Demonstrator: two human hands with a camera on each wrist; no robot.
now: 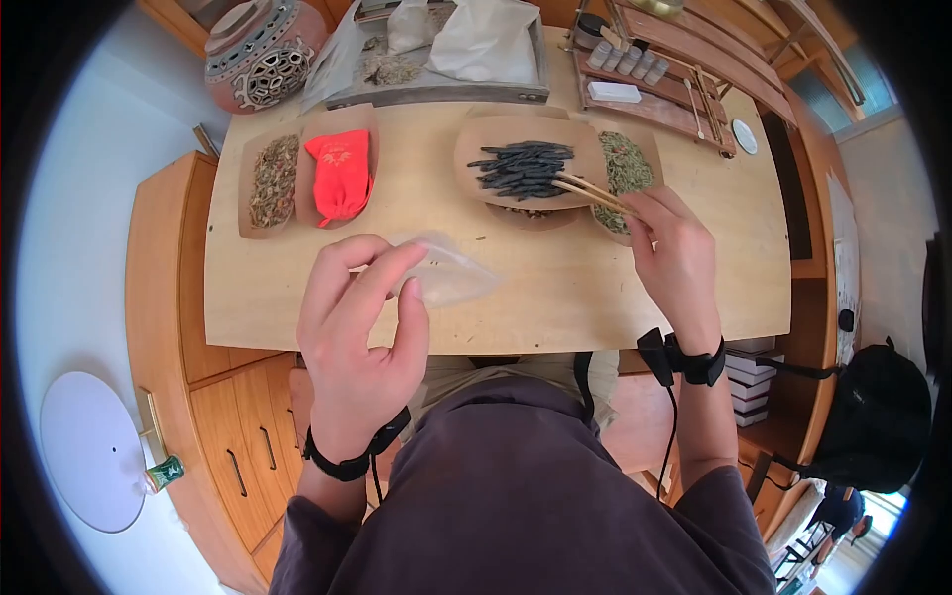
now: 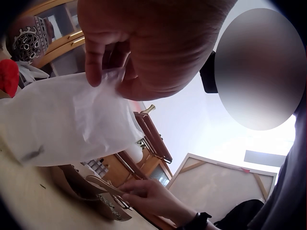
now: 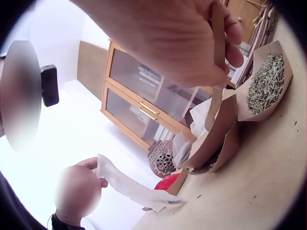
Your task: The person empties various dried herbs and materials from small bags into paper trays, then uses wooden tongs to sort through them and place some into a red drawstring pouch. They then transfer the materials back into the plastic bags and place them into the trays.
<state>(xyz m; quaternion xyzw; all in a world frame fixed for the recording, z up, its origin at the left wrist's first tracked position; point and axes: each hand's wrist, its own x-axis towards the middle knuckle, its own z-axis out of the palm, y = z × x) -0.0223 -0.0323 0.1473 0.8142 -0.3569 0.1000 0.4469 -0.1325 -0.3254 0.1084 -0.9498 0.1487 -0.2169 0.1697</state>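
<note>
My left hand pinches the top of a translucent white pouch between thumb and fingers. In the left wrist view the pouch hangs down, a small dark piece showing through near its bottom. My right hand grips a pair of wooden tweezers. Their tips reach the right side of a pile of dark, slender, twisted pieces in a brown paper tray. That tray sits over another paper tray, mostly hidden. Beside it lies a paper tray of chopped green herb.
On the left stand a tray of brown dried herb and a tray with a red drawstring pouch. Behind are a pierced ceramic pot, a grey tray with white bags, and a wooden rack with small jars.
</note>
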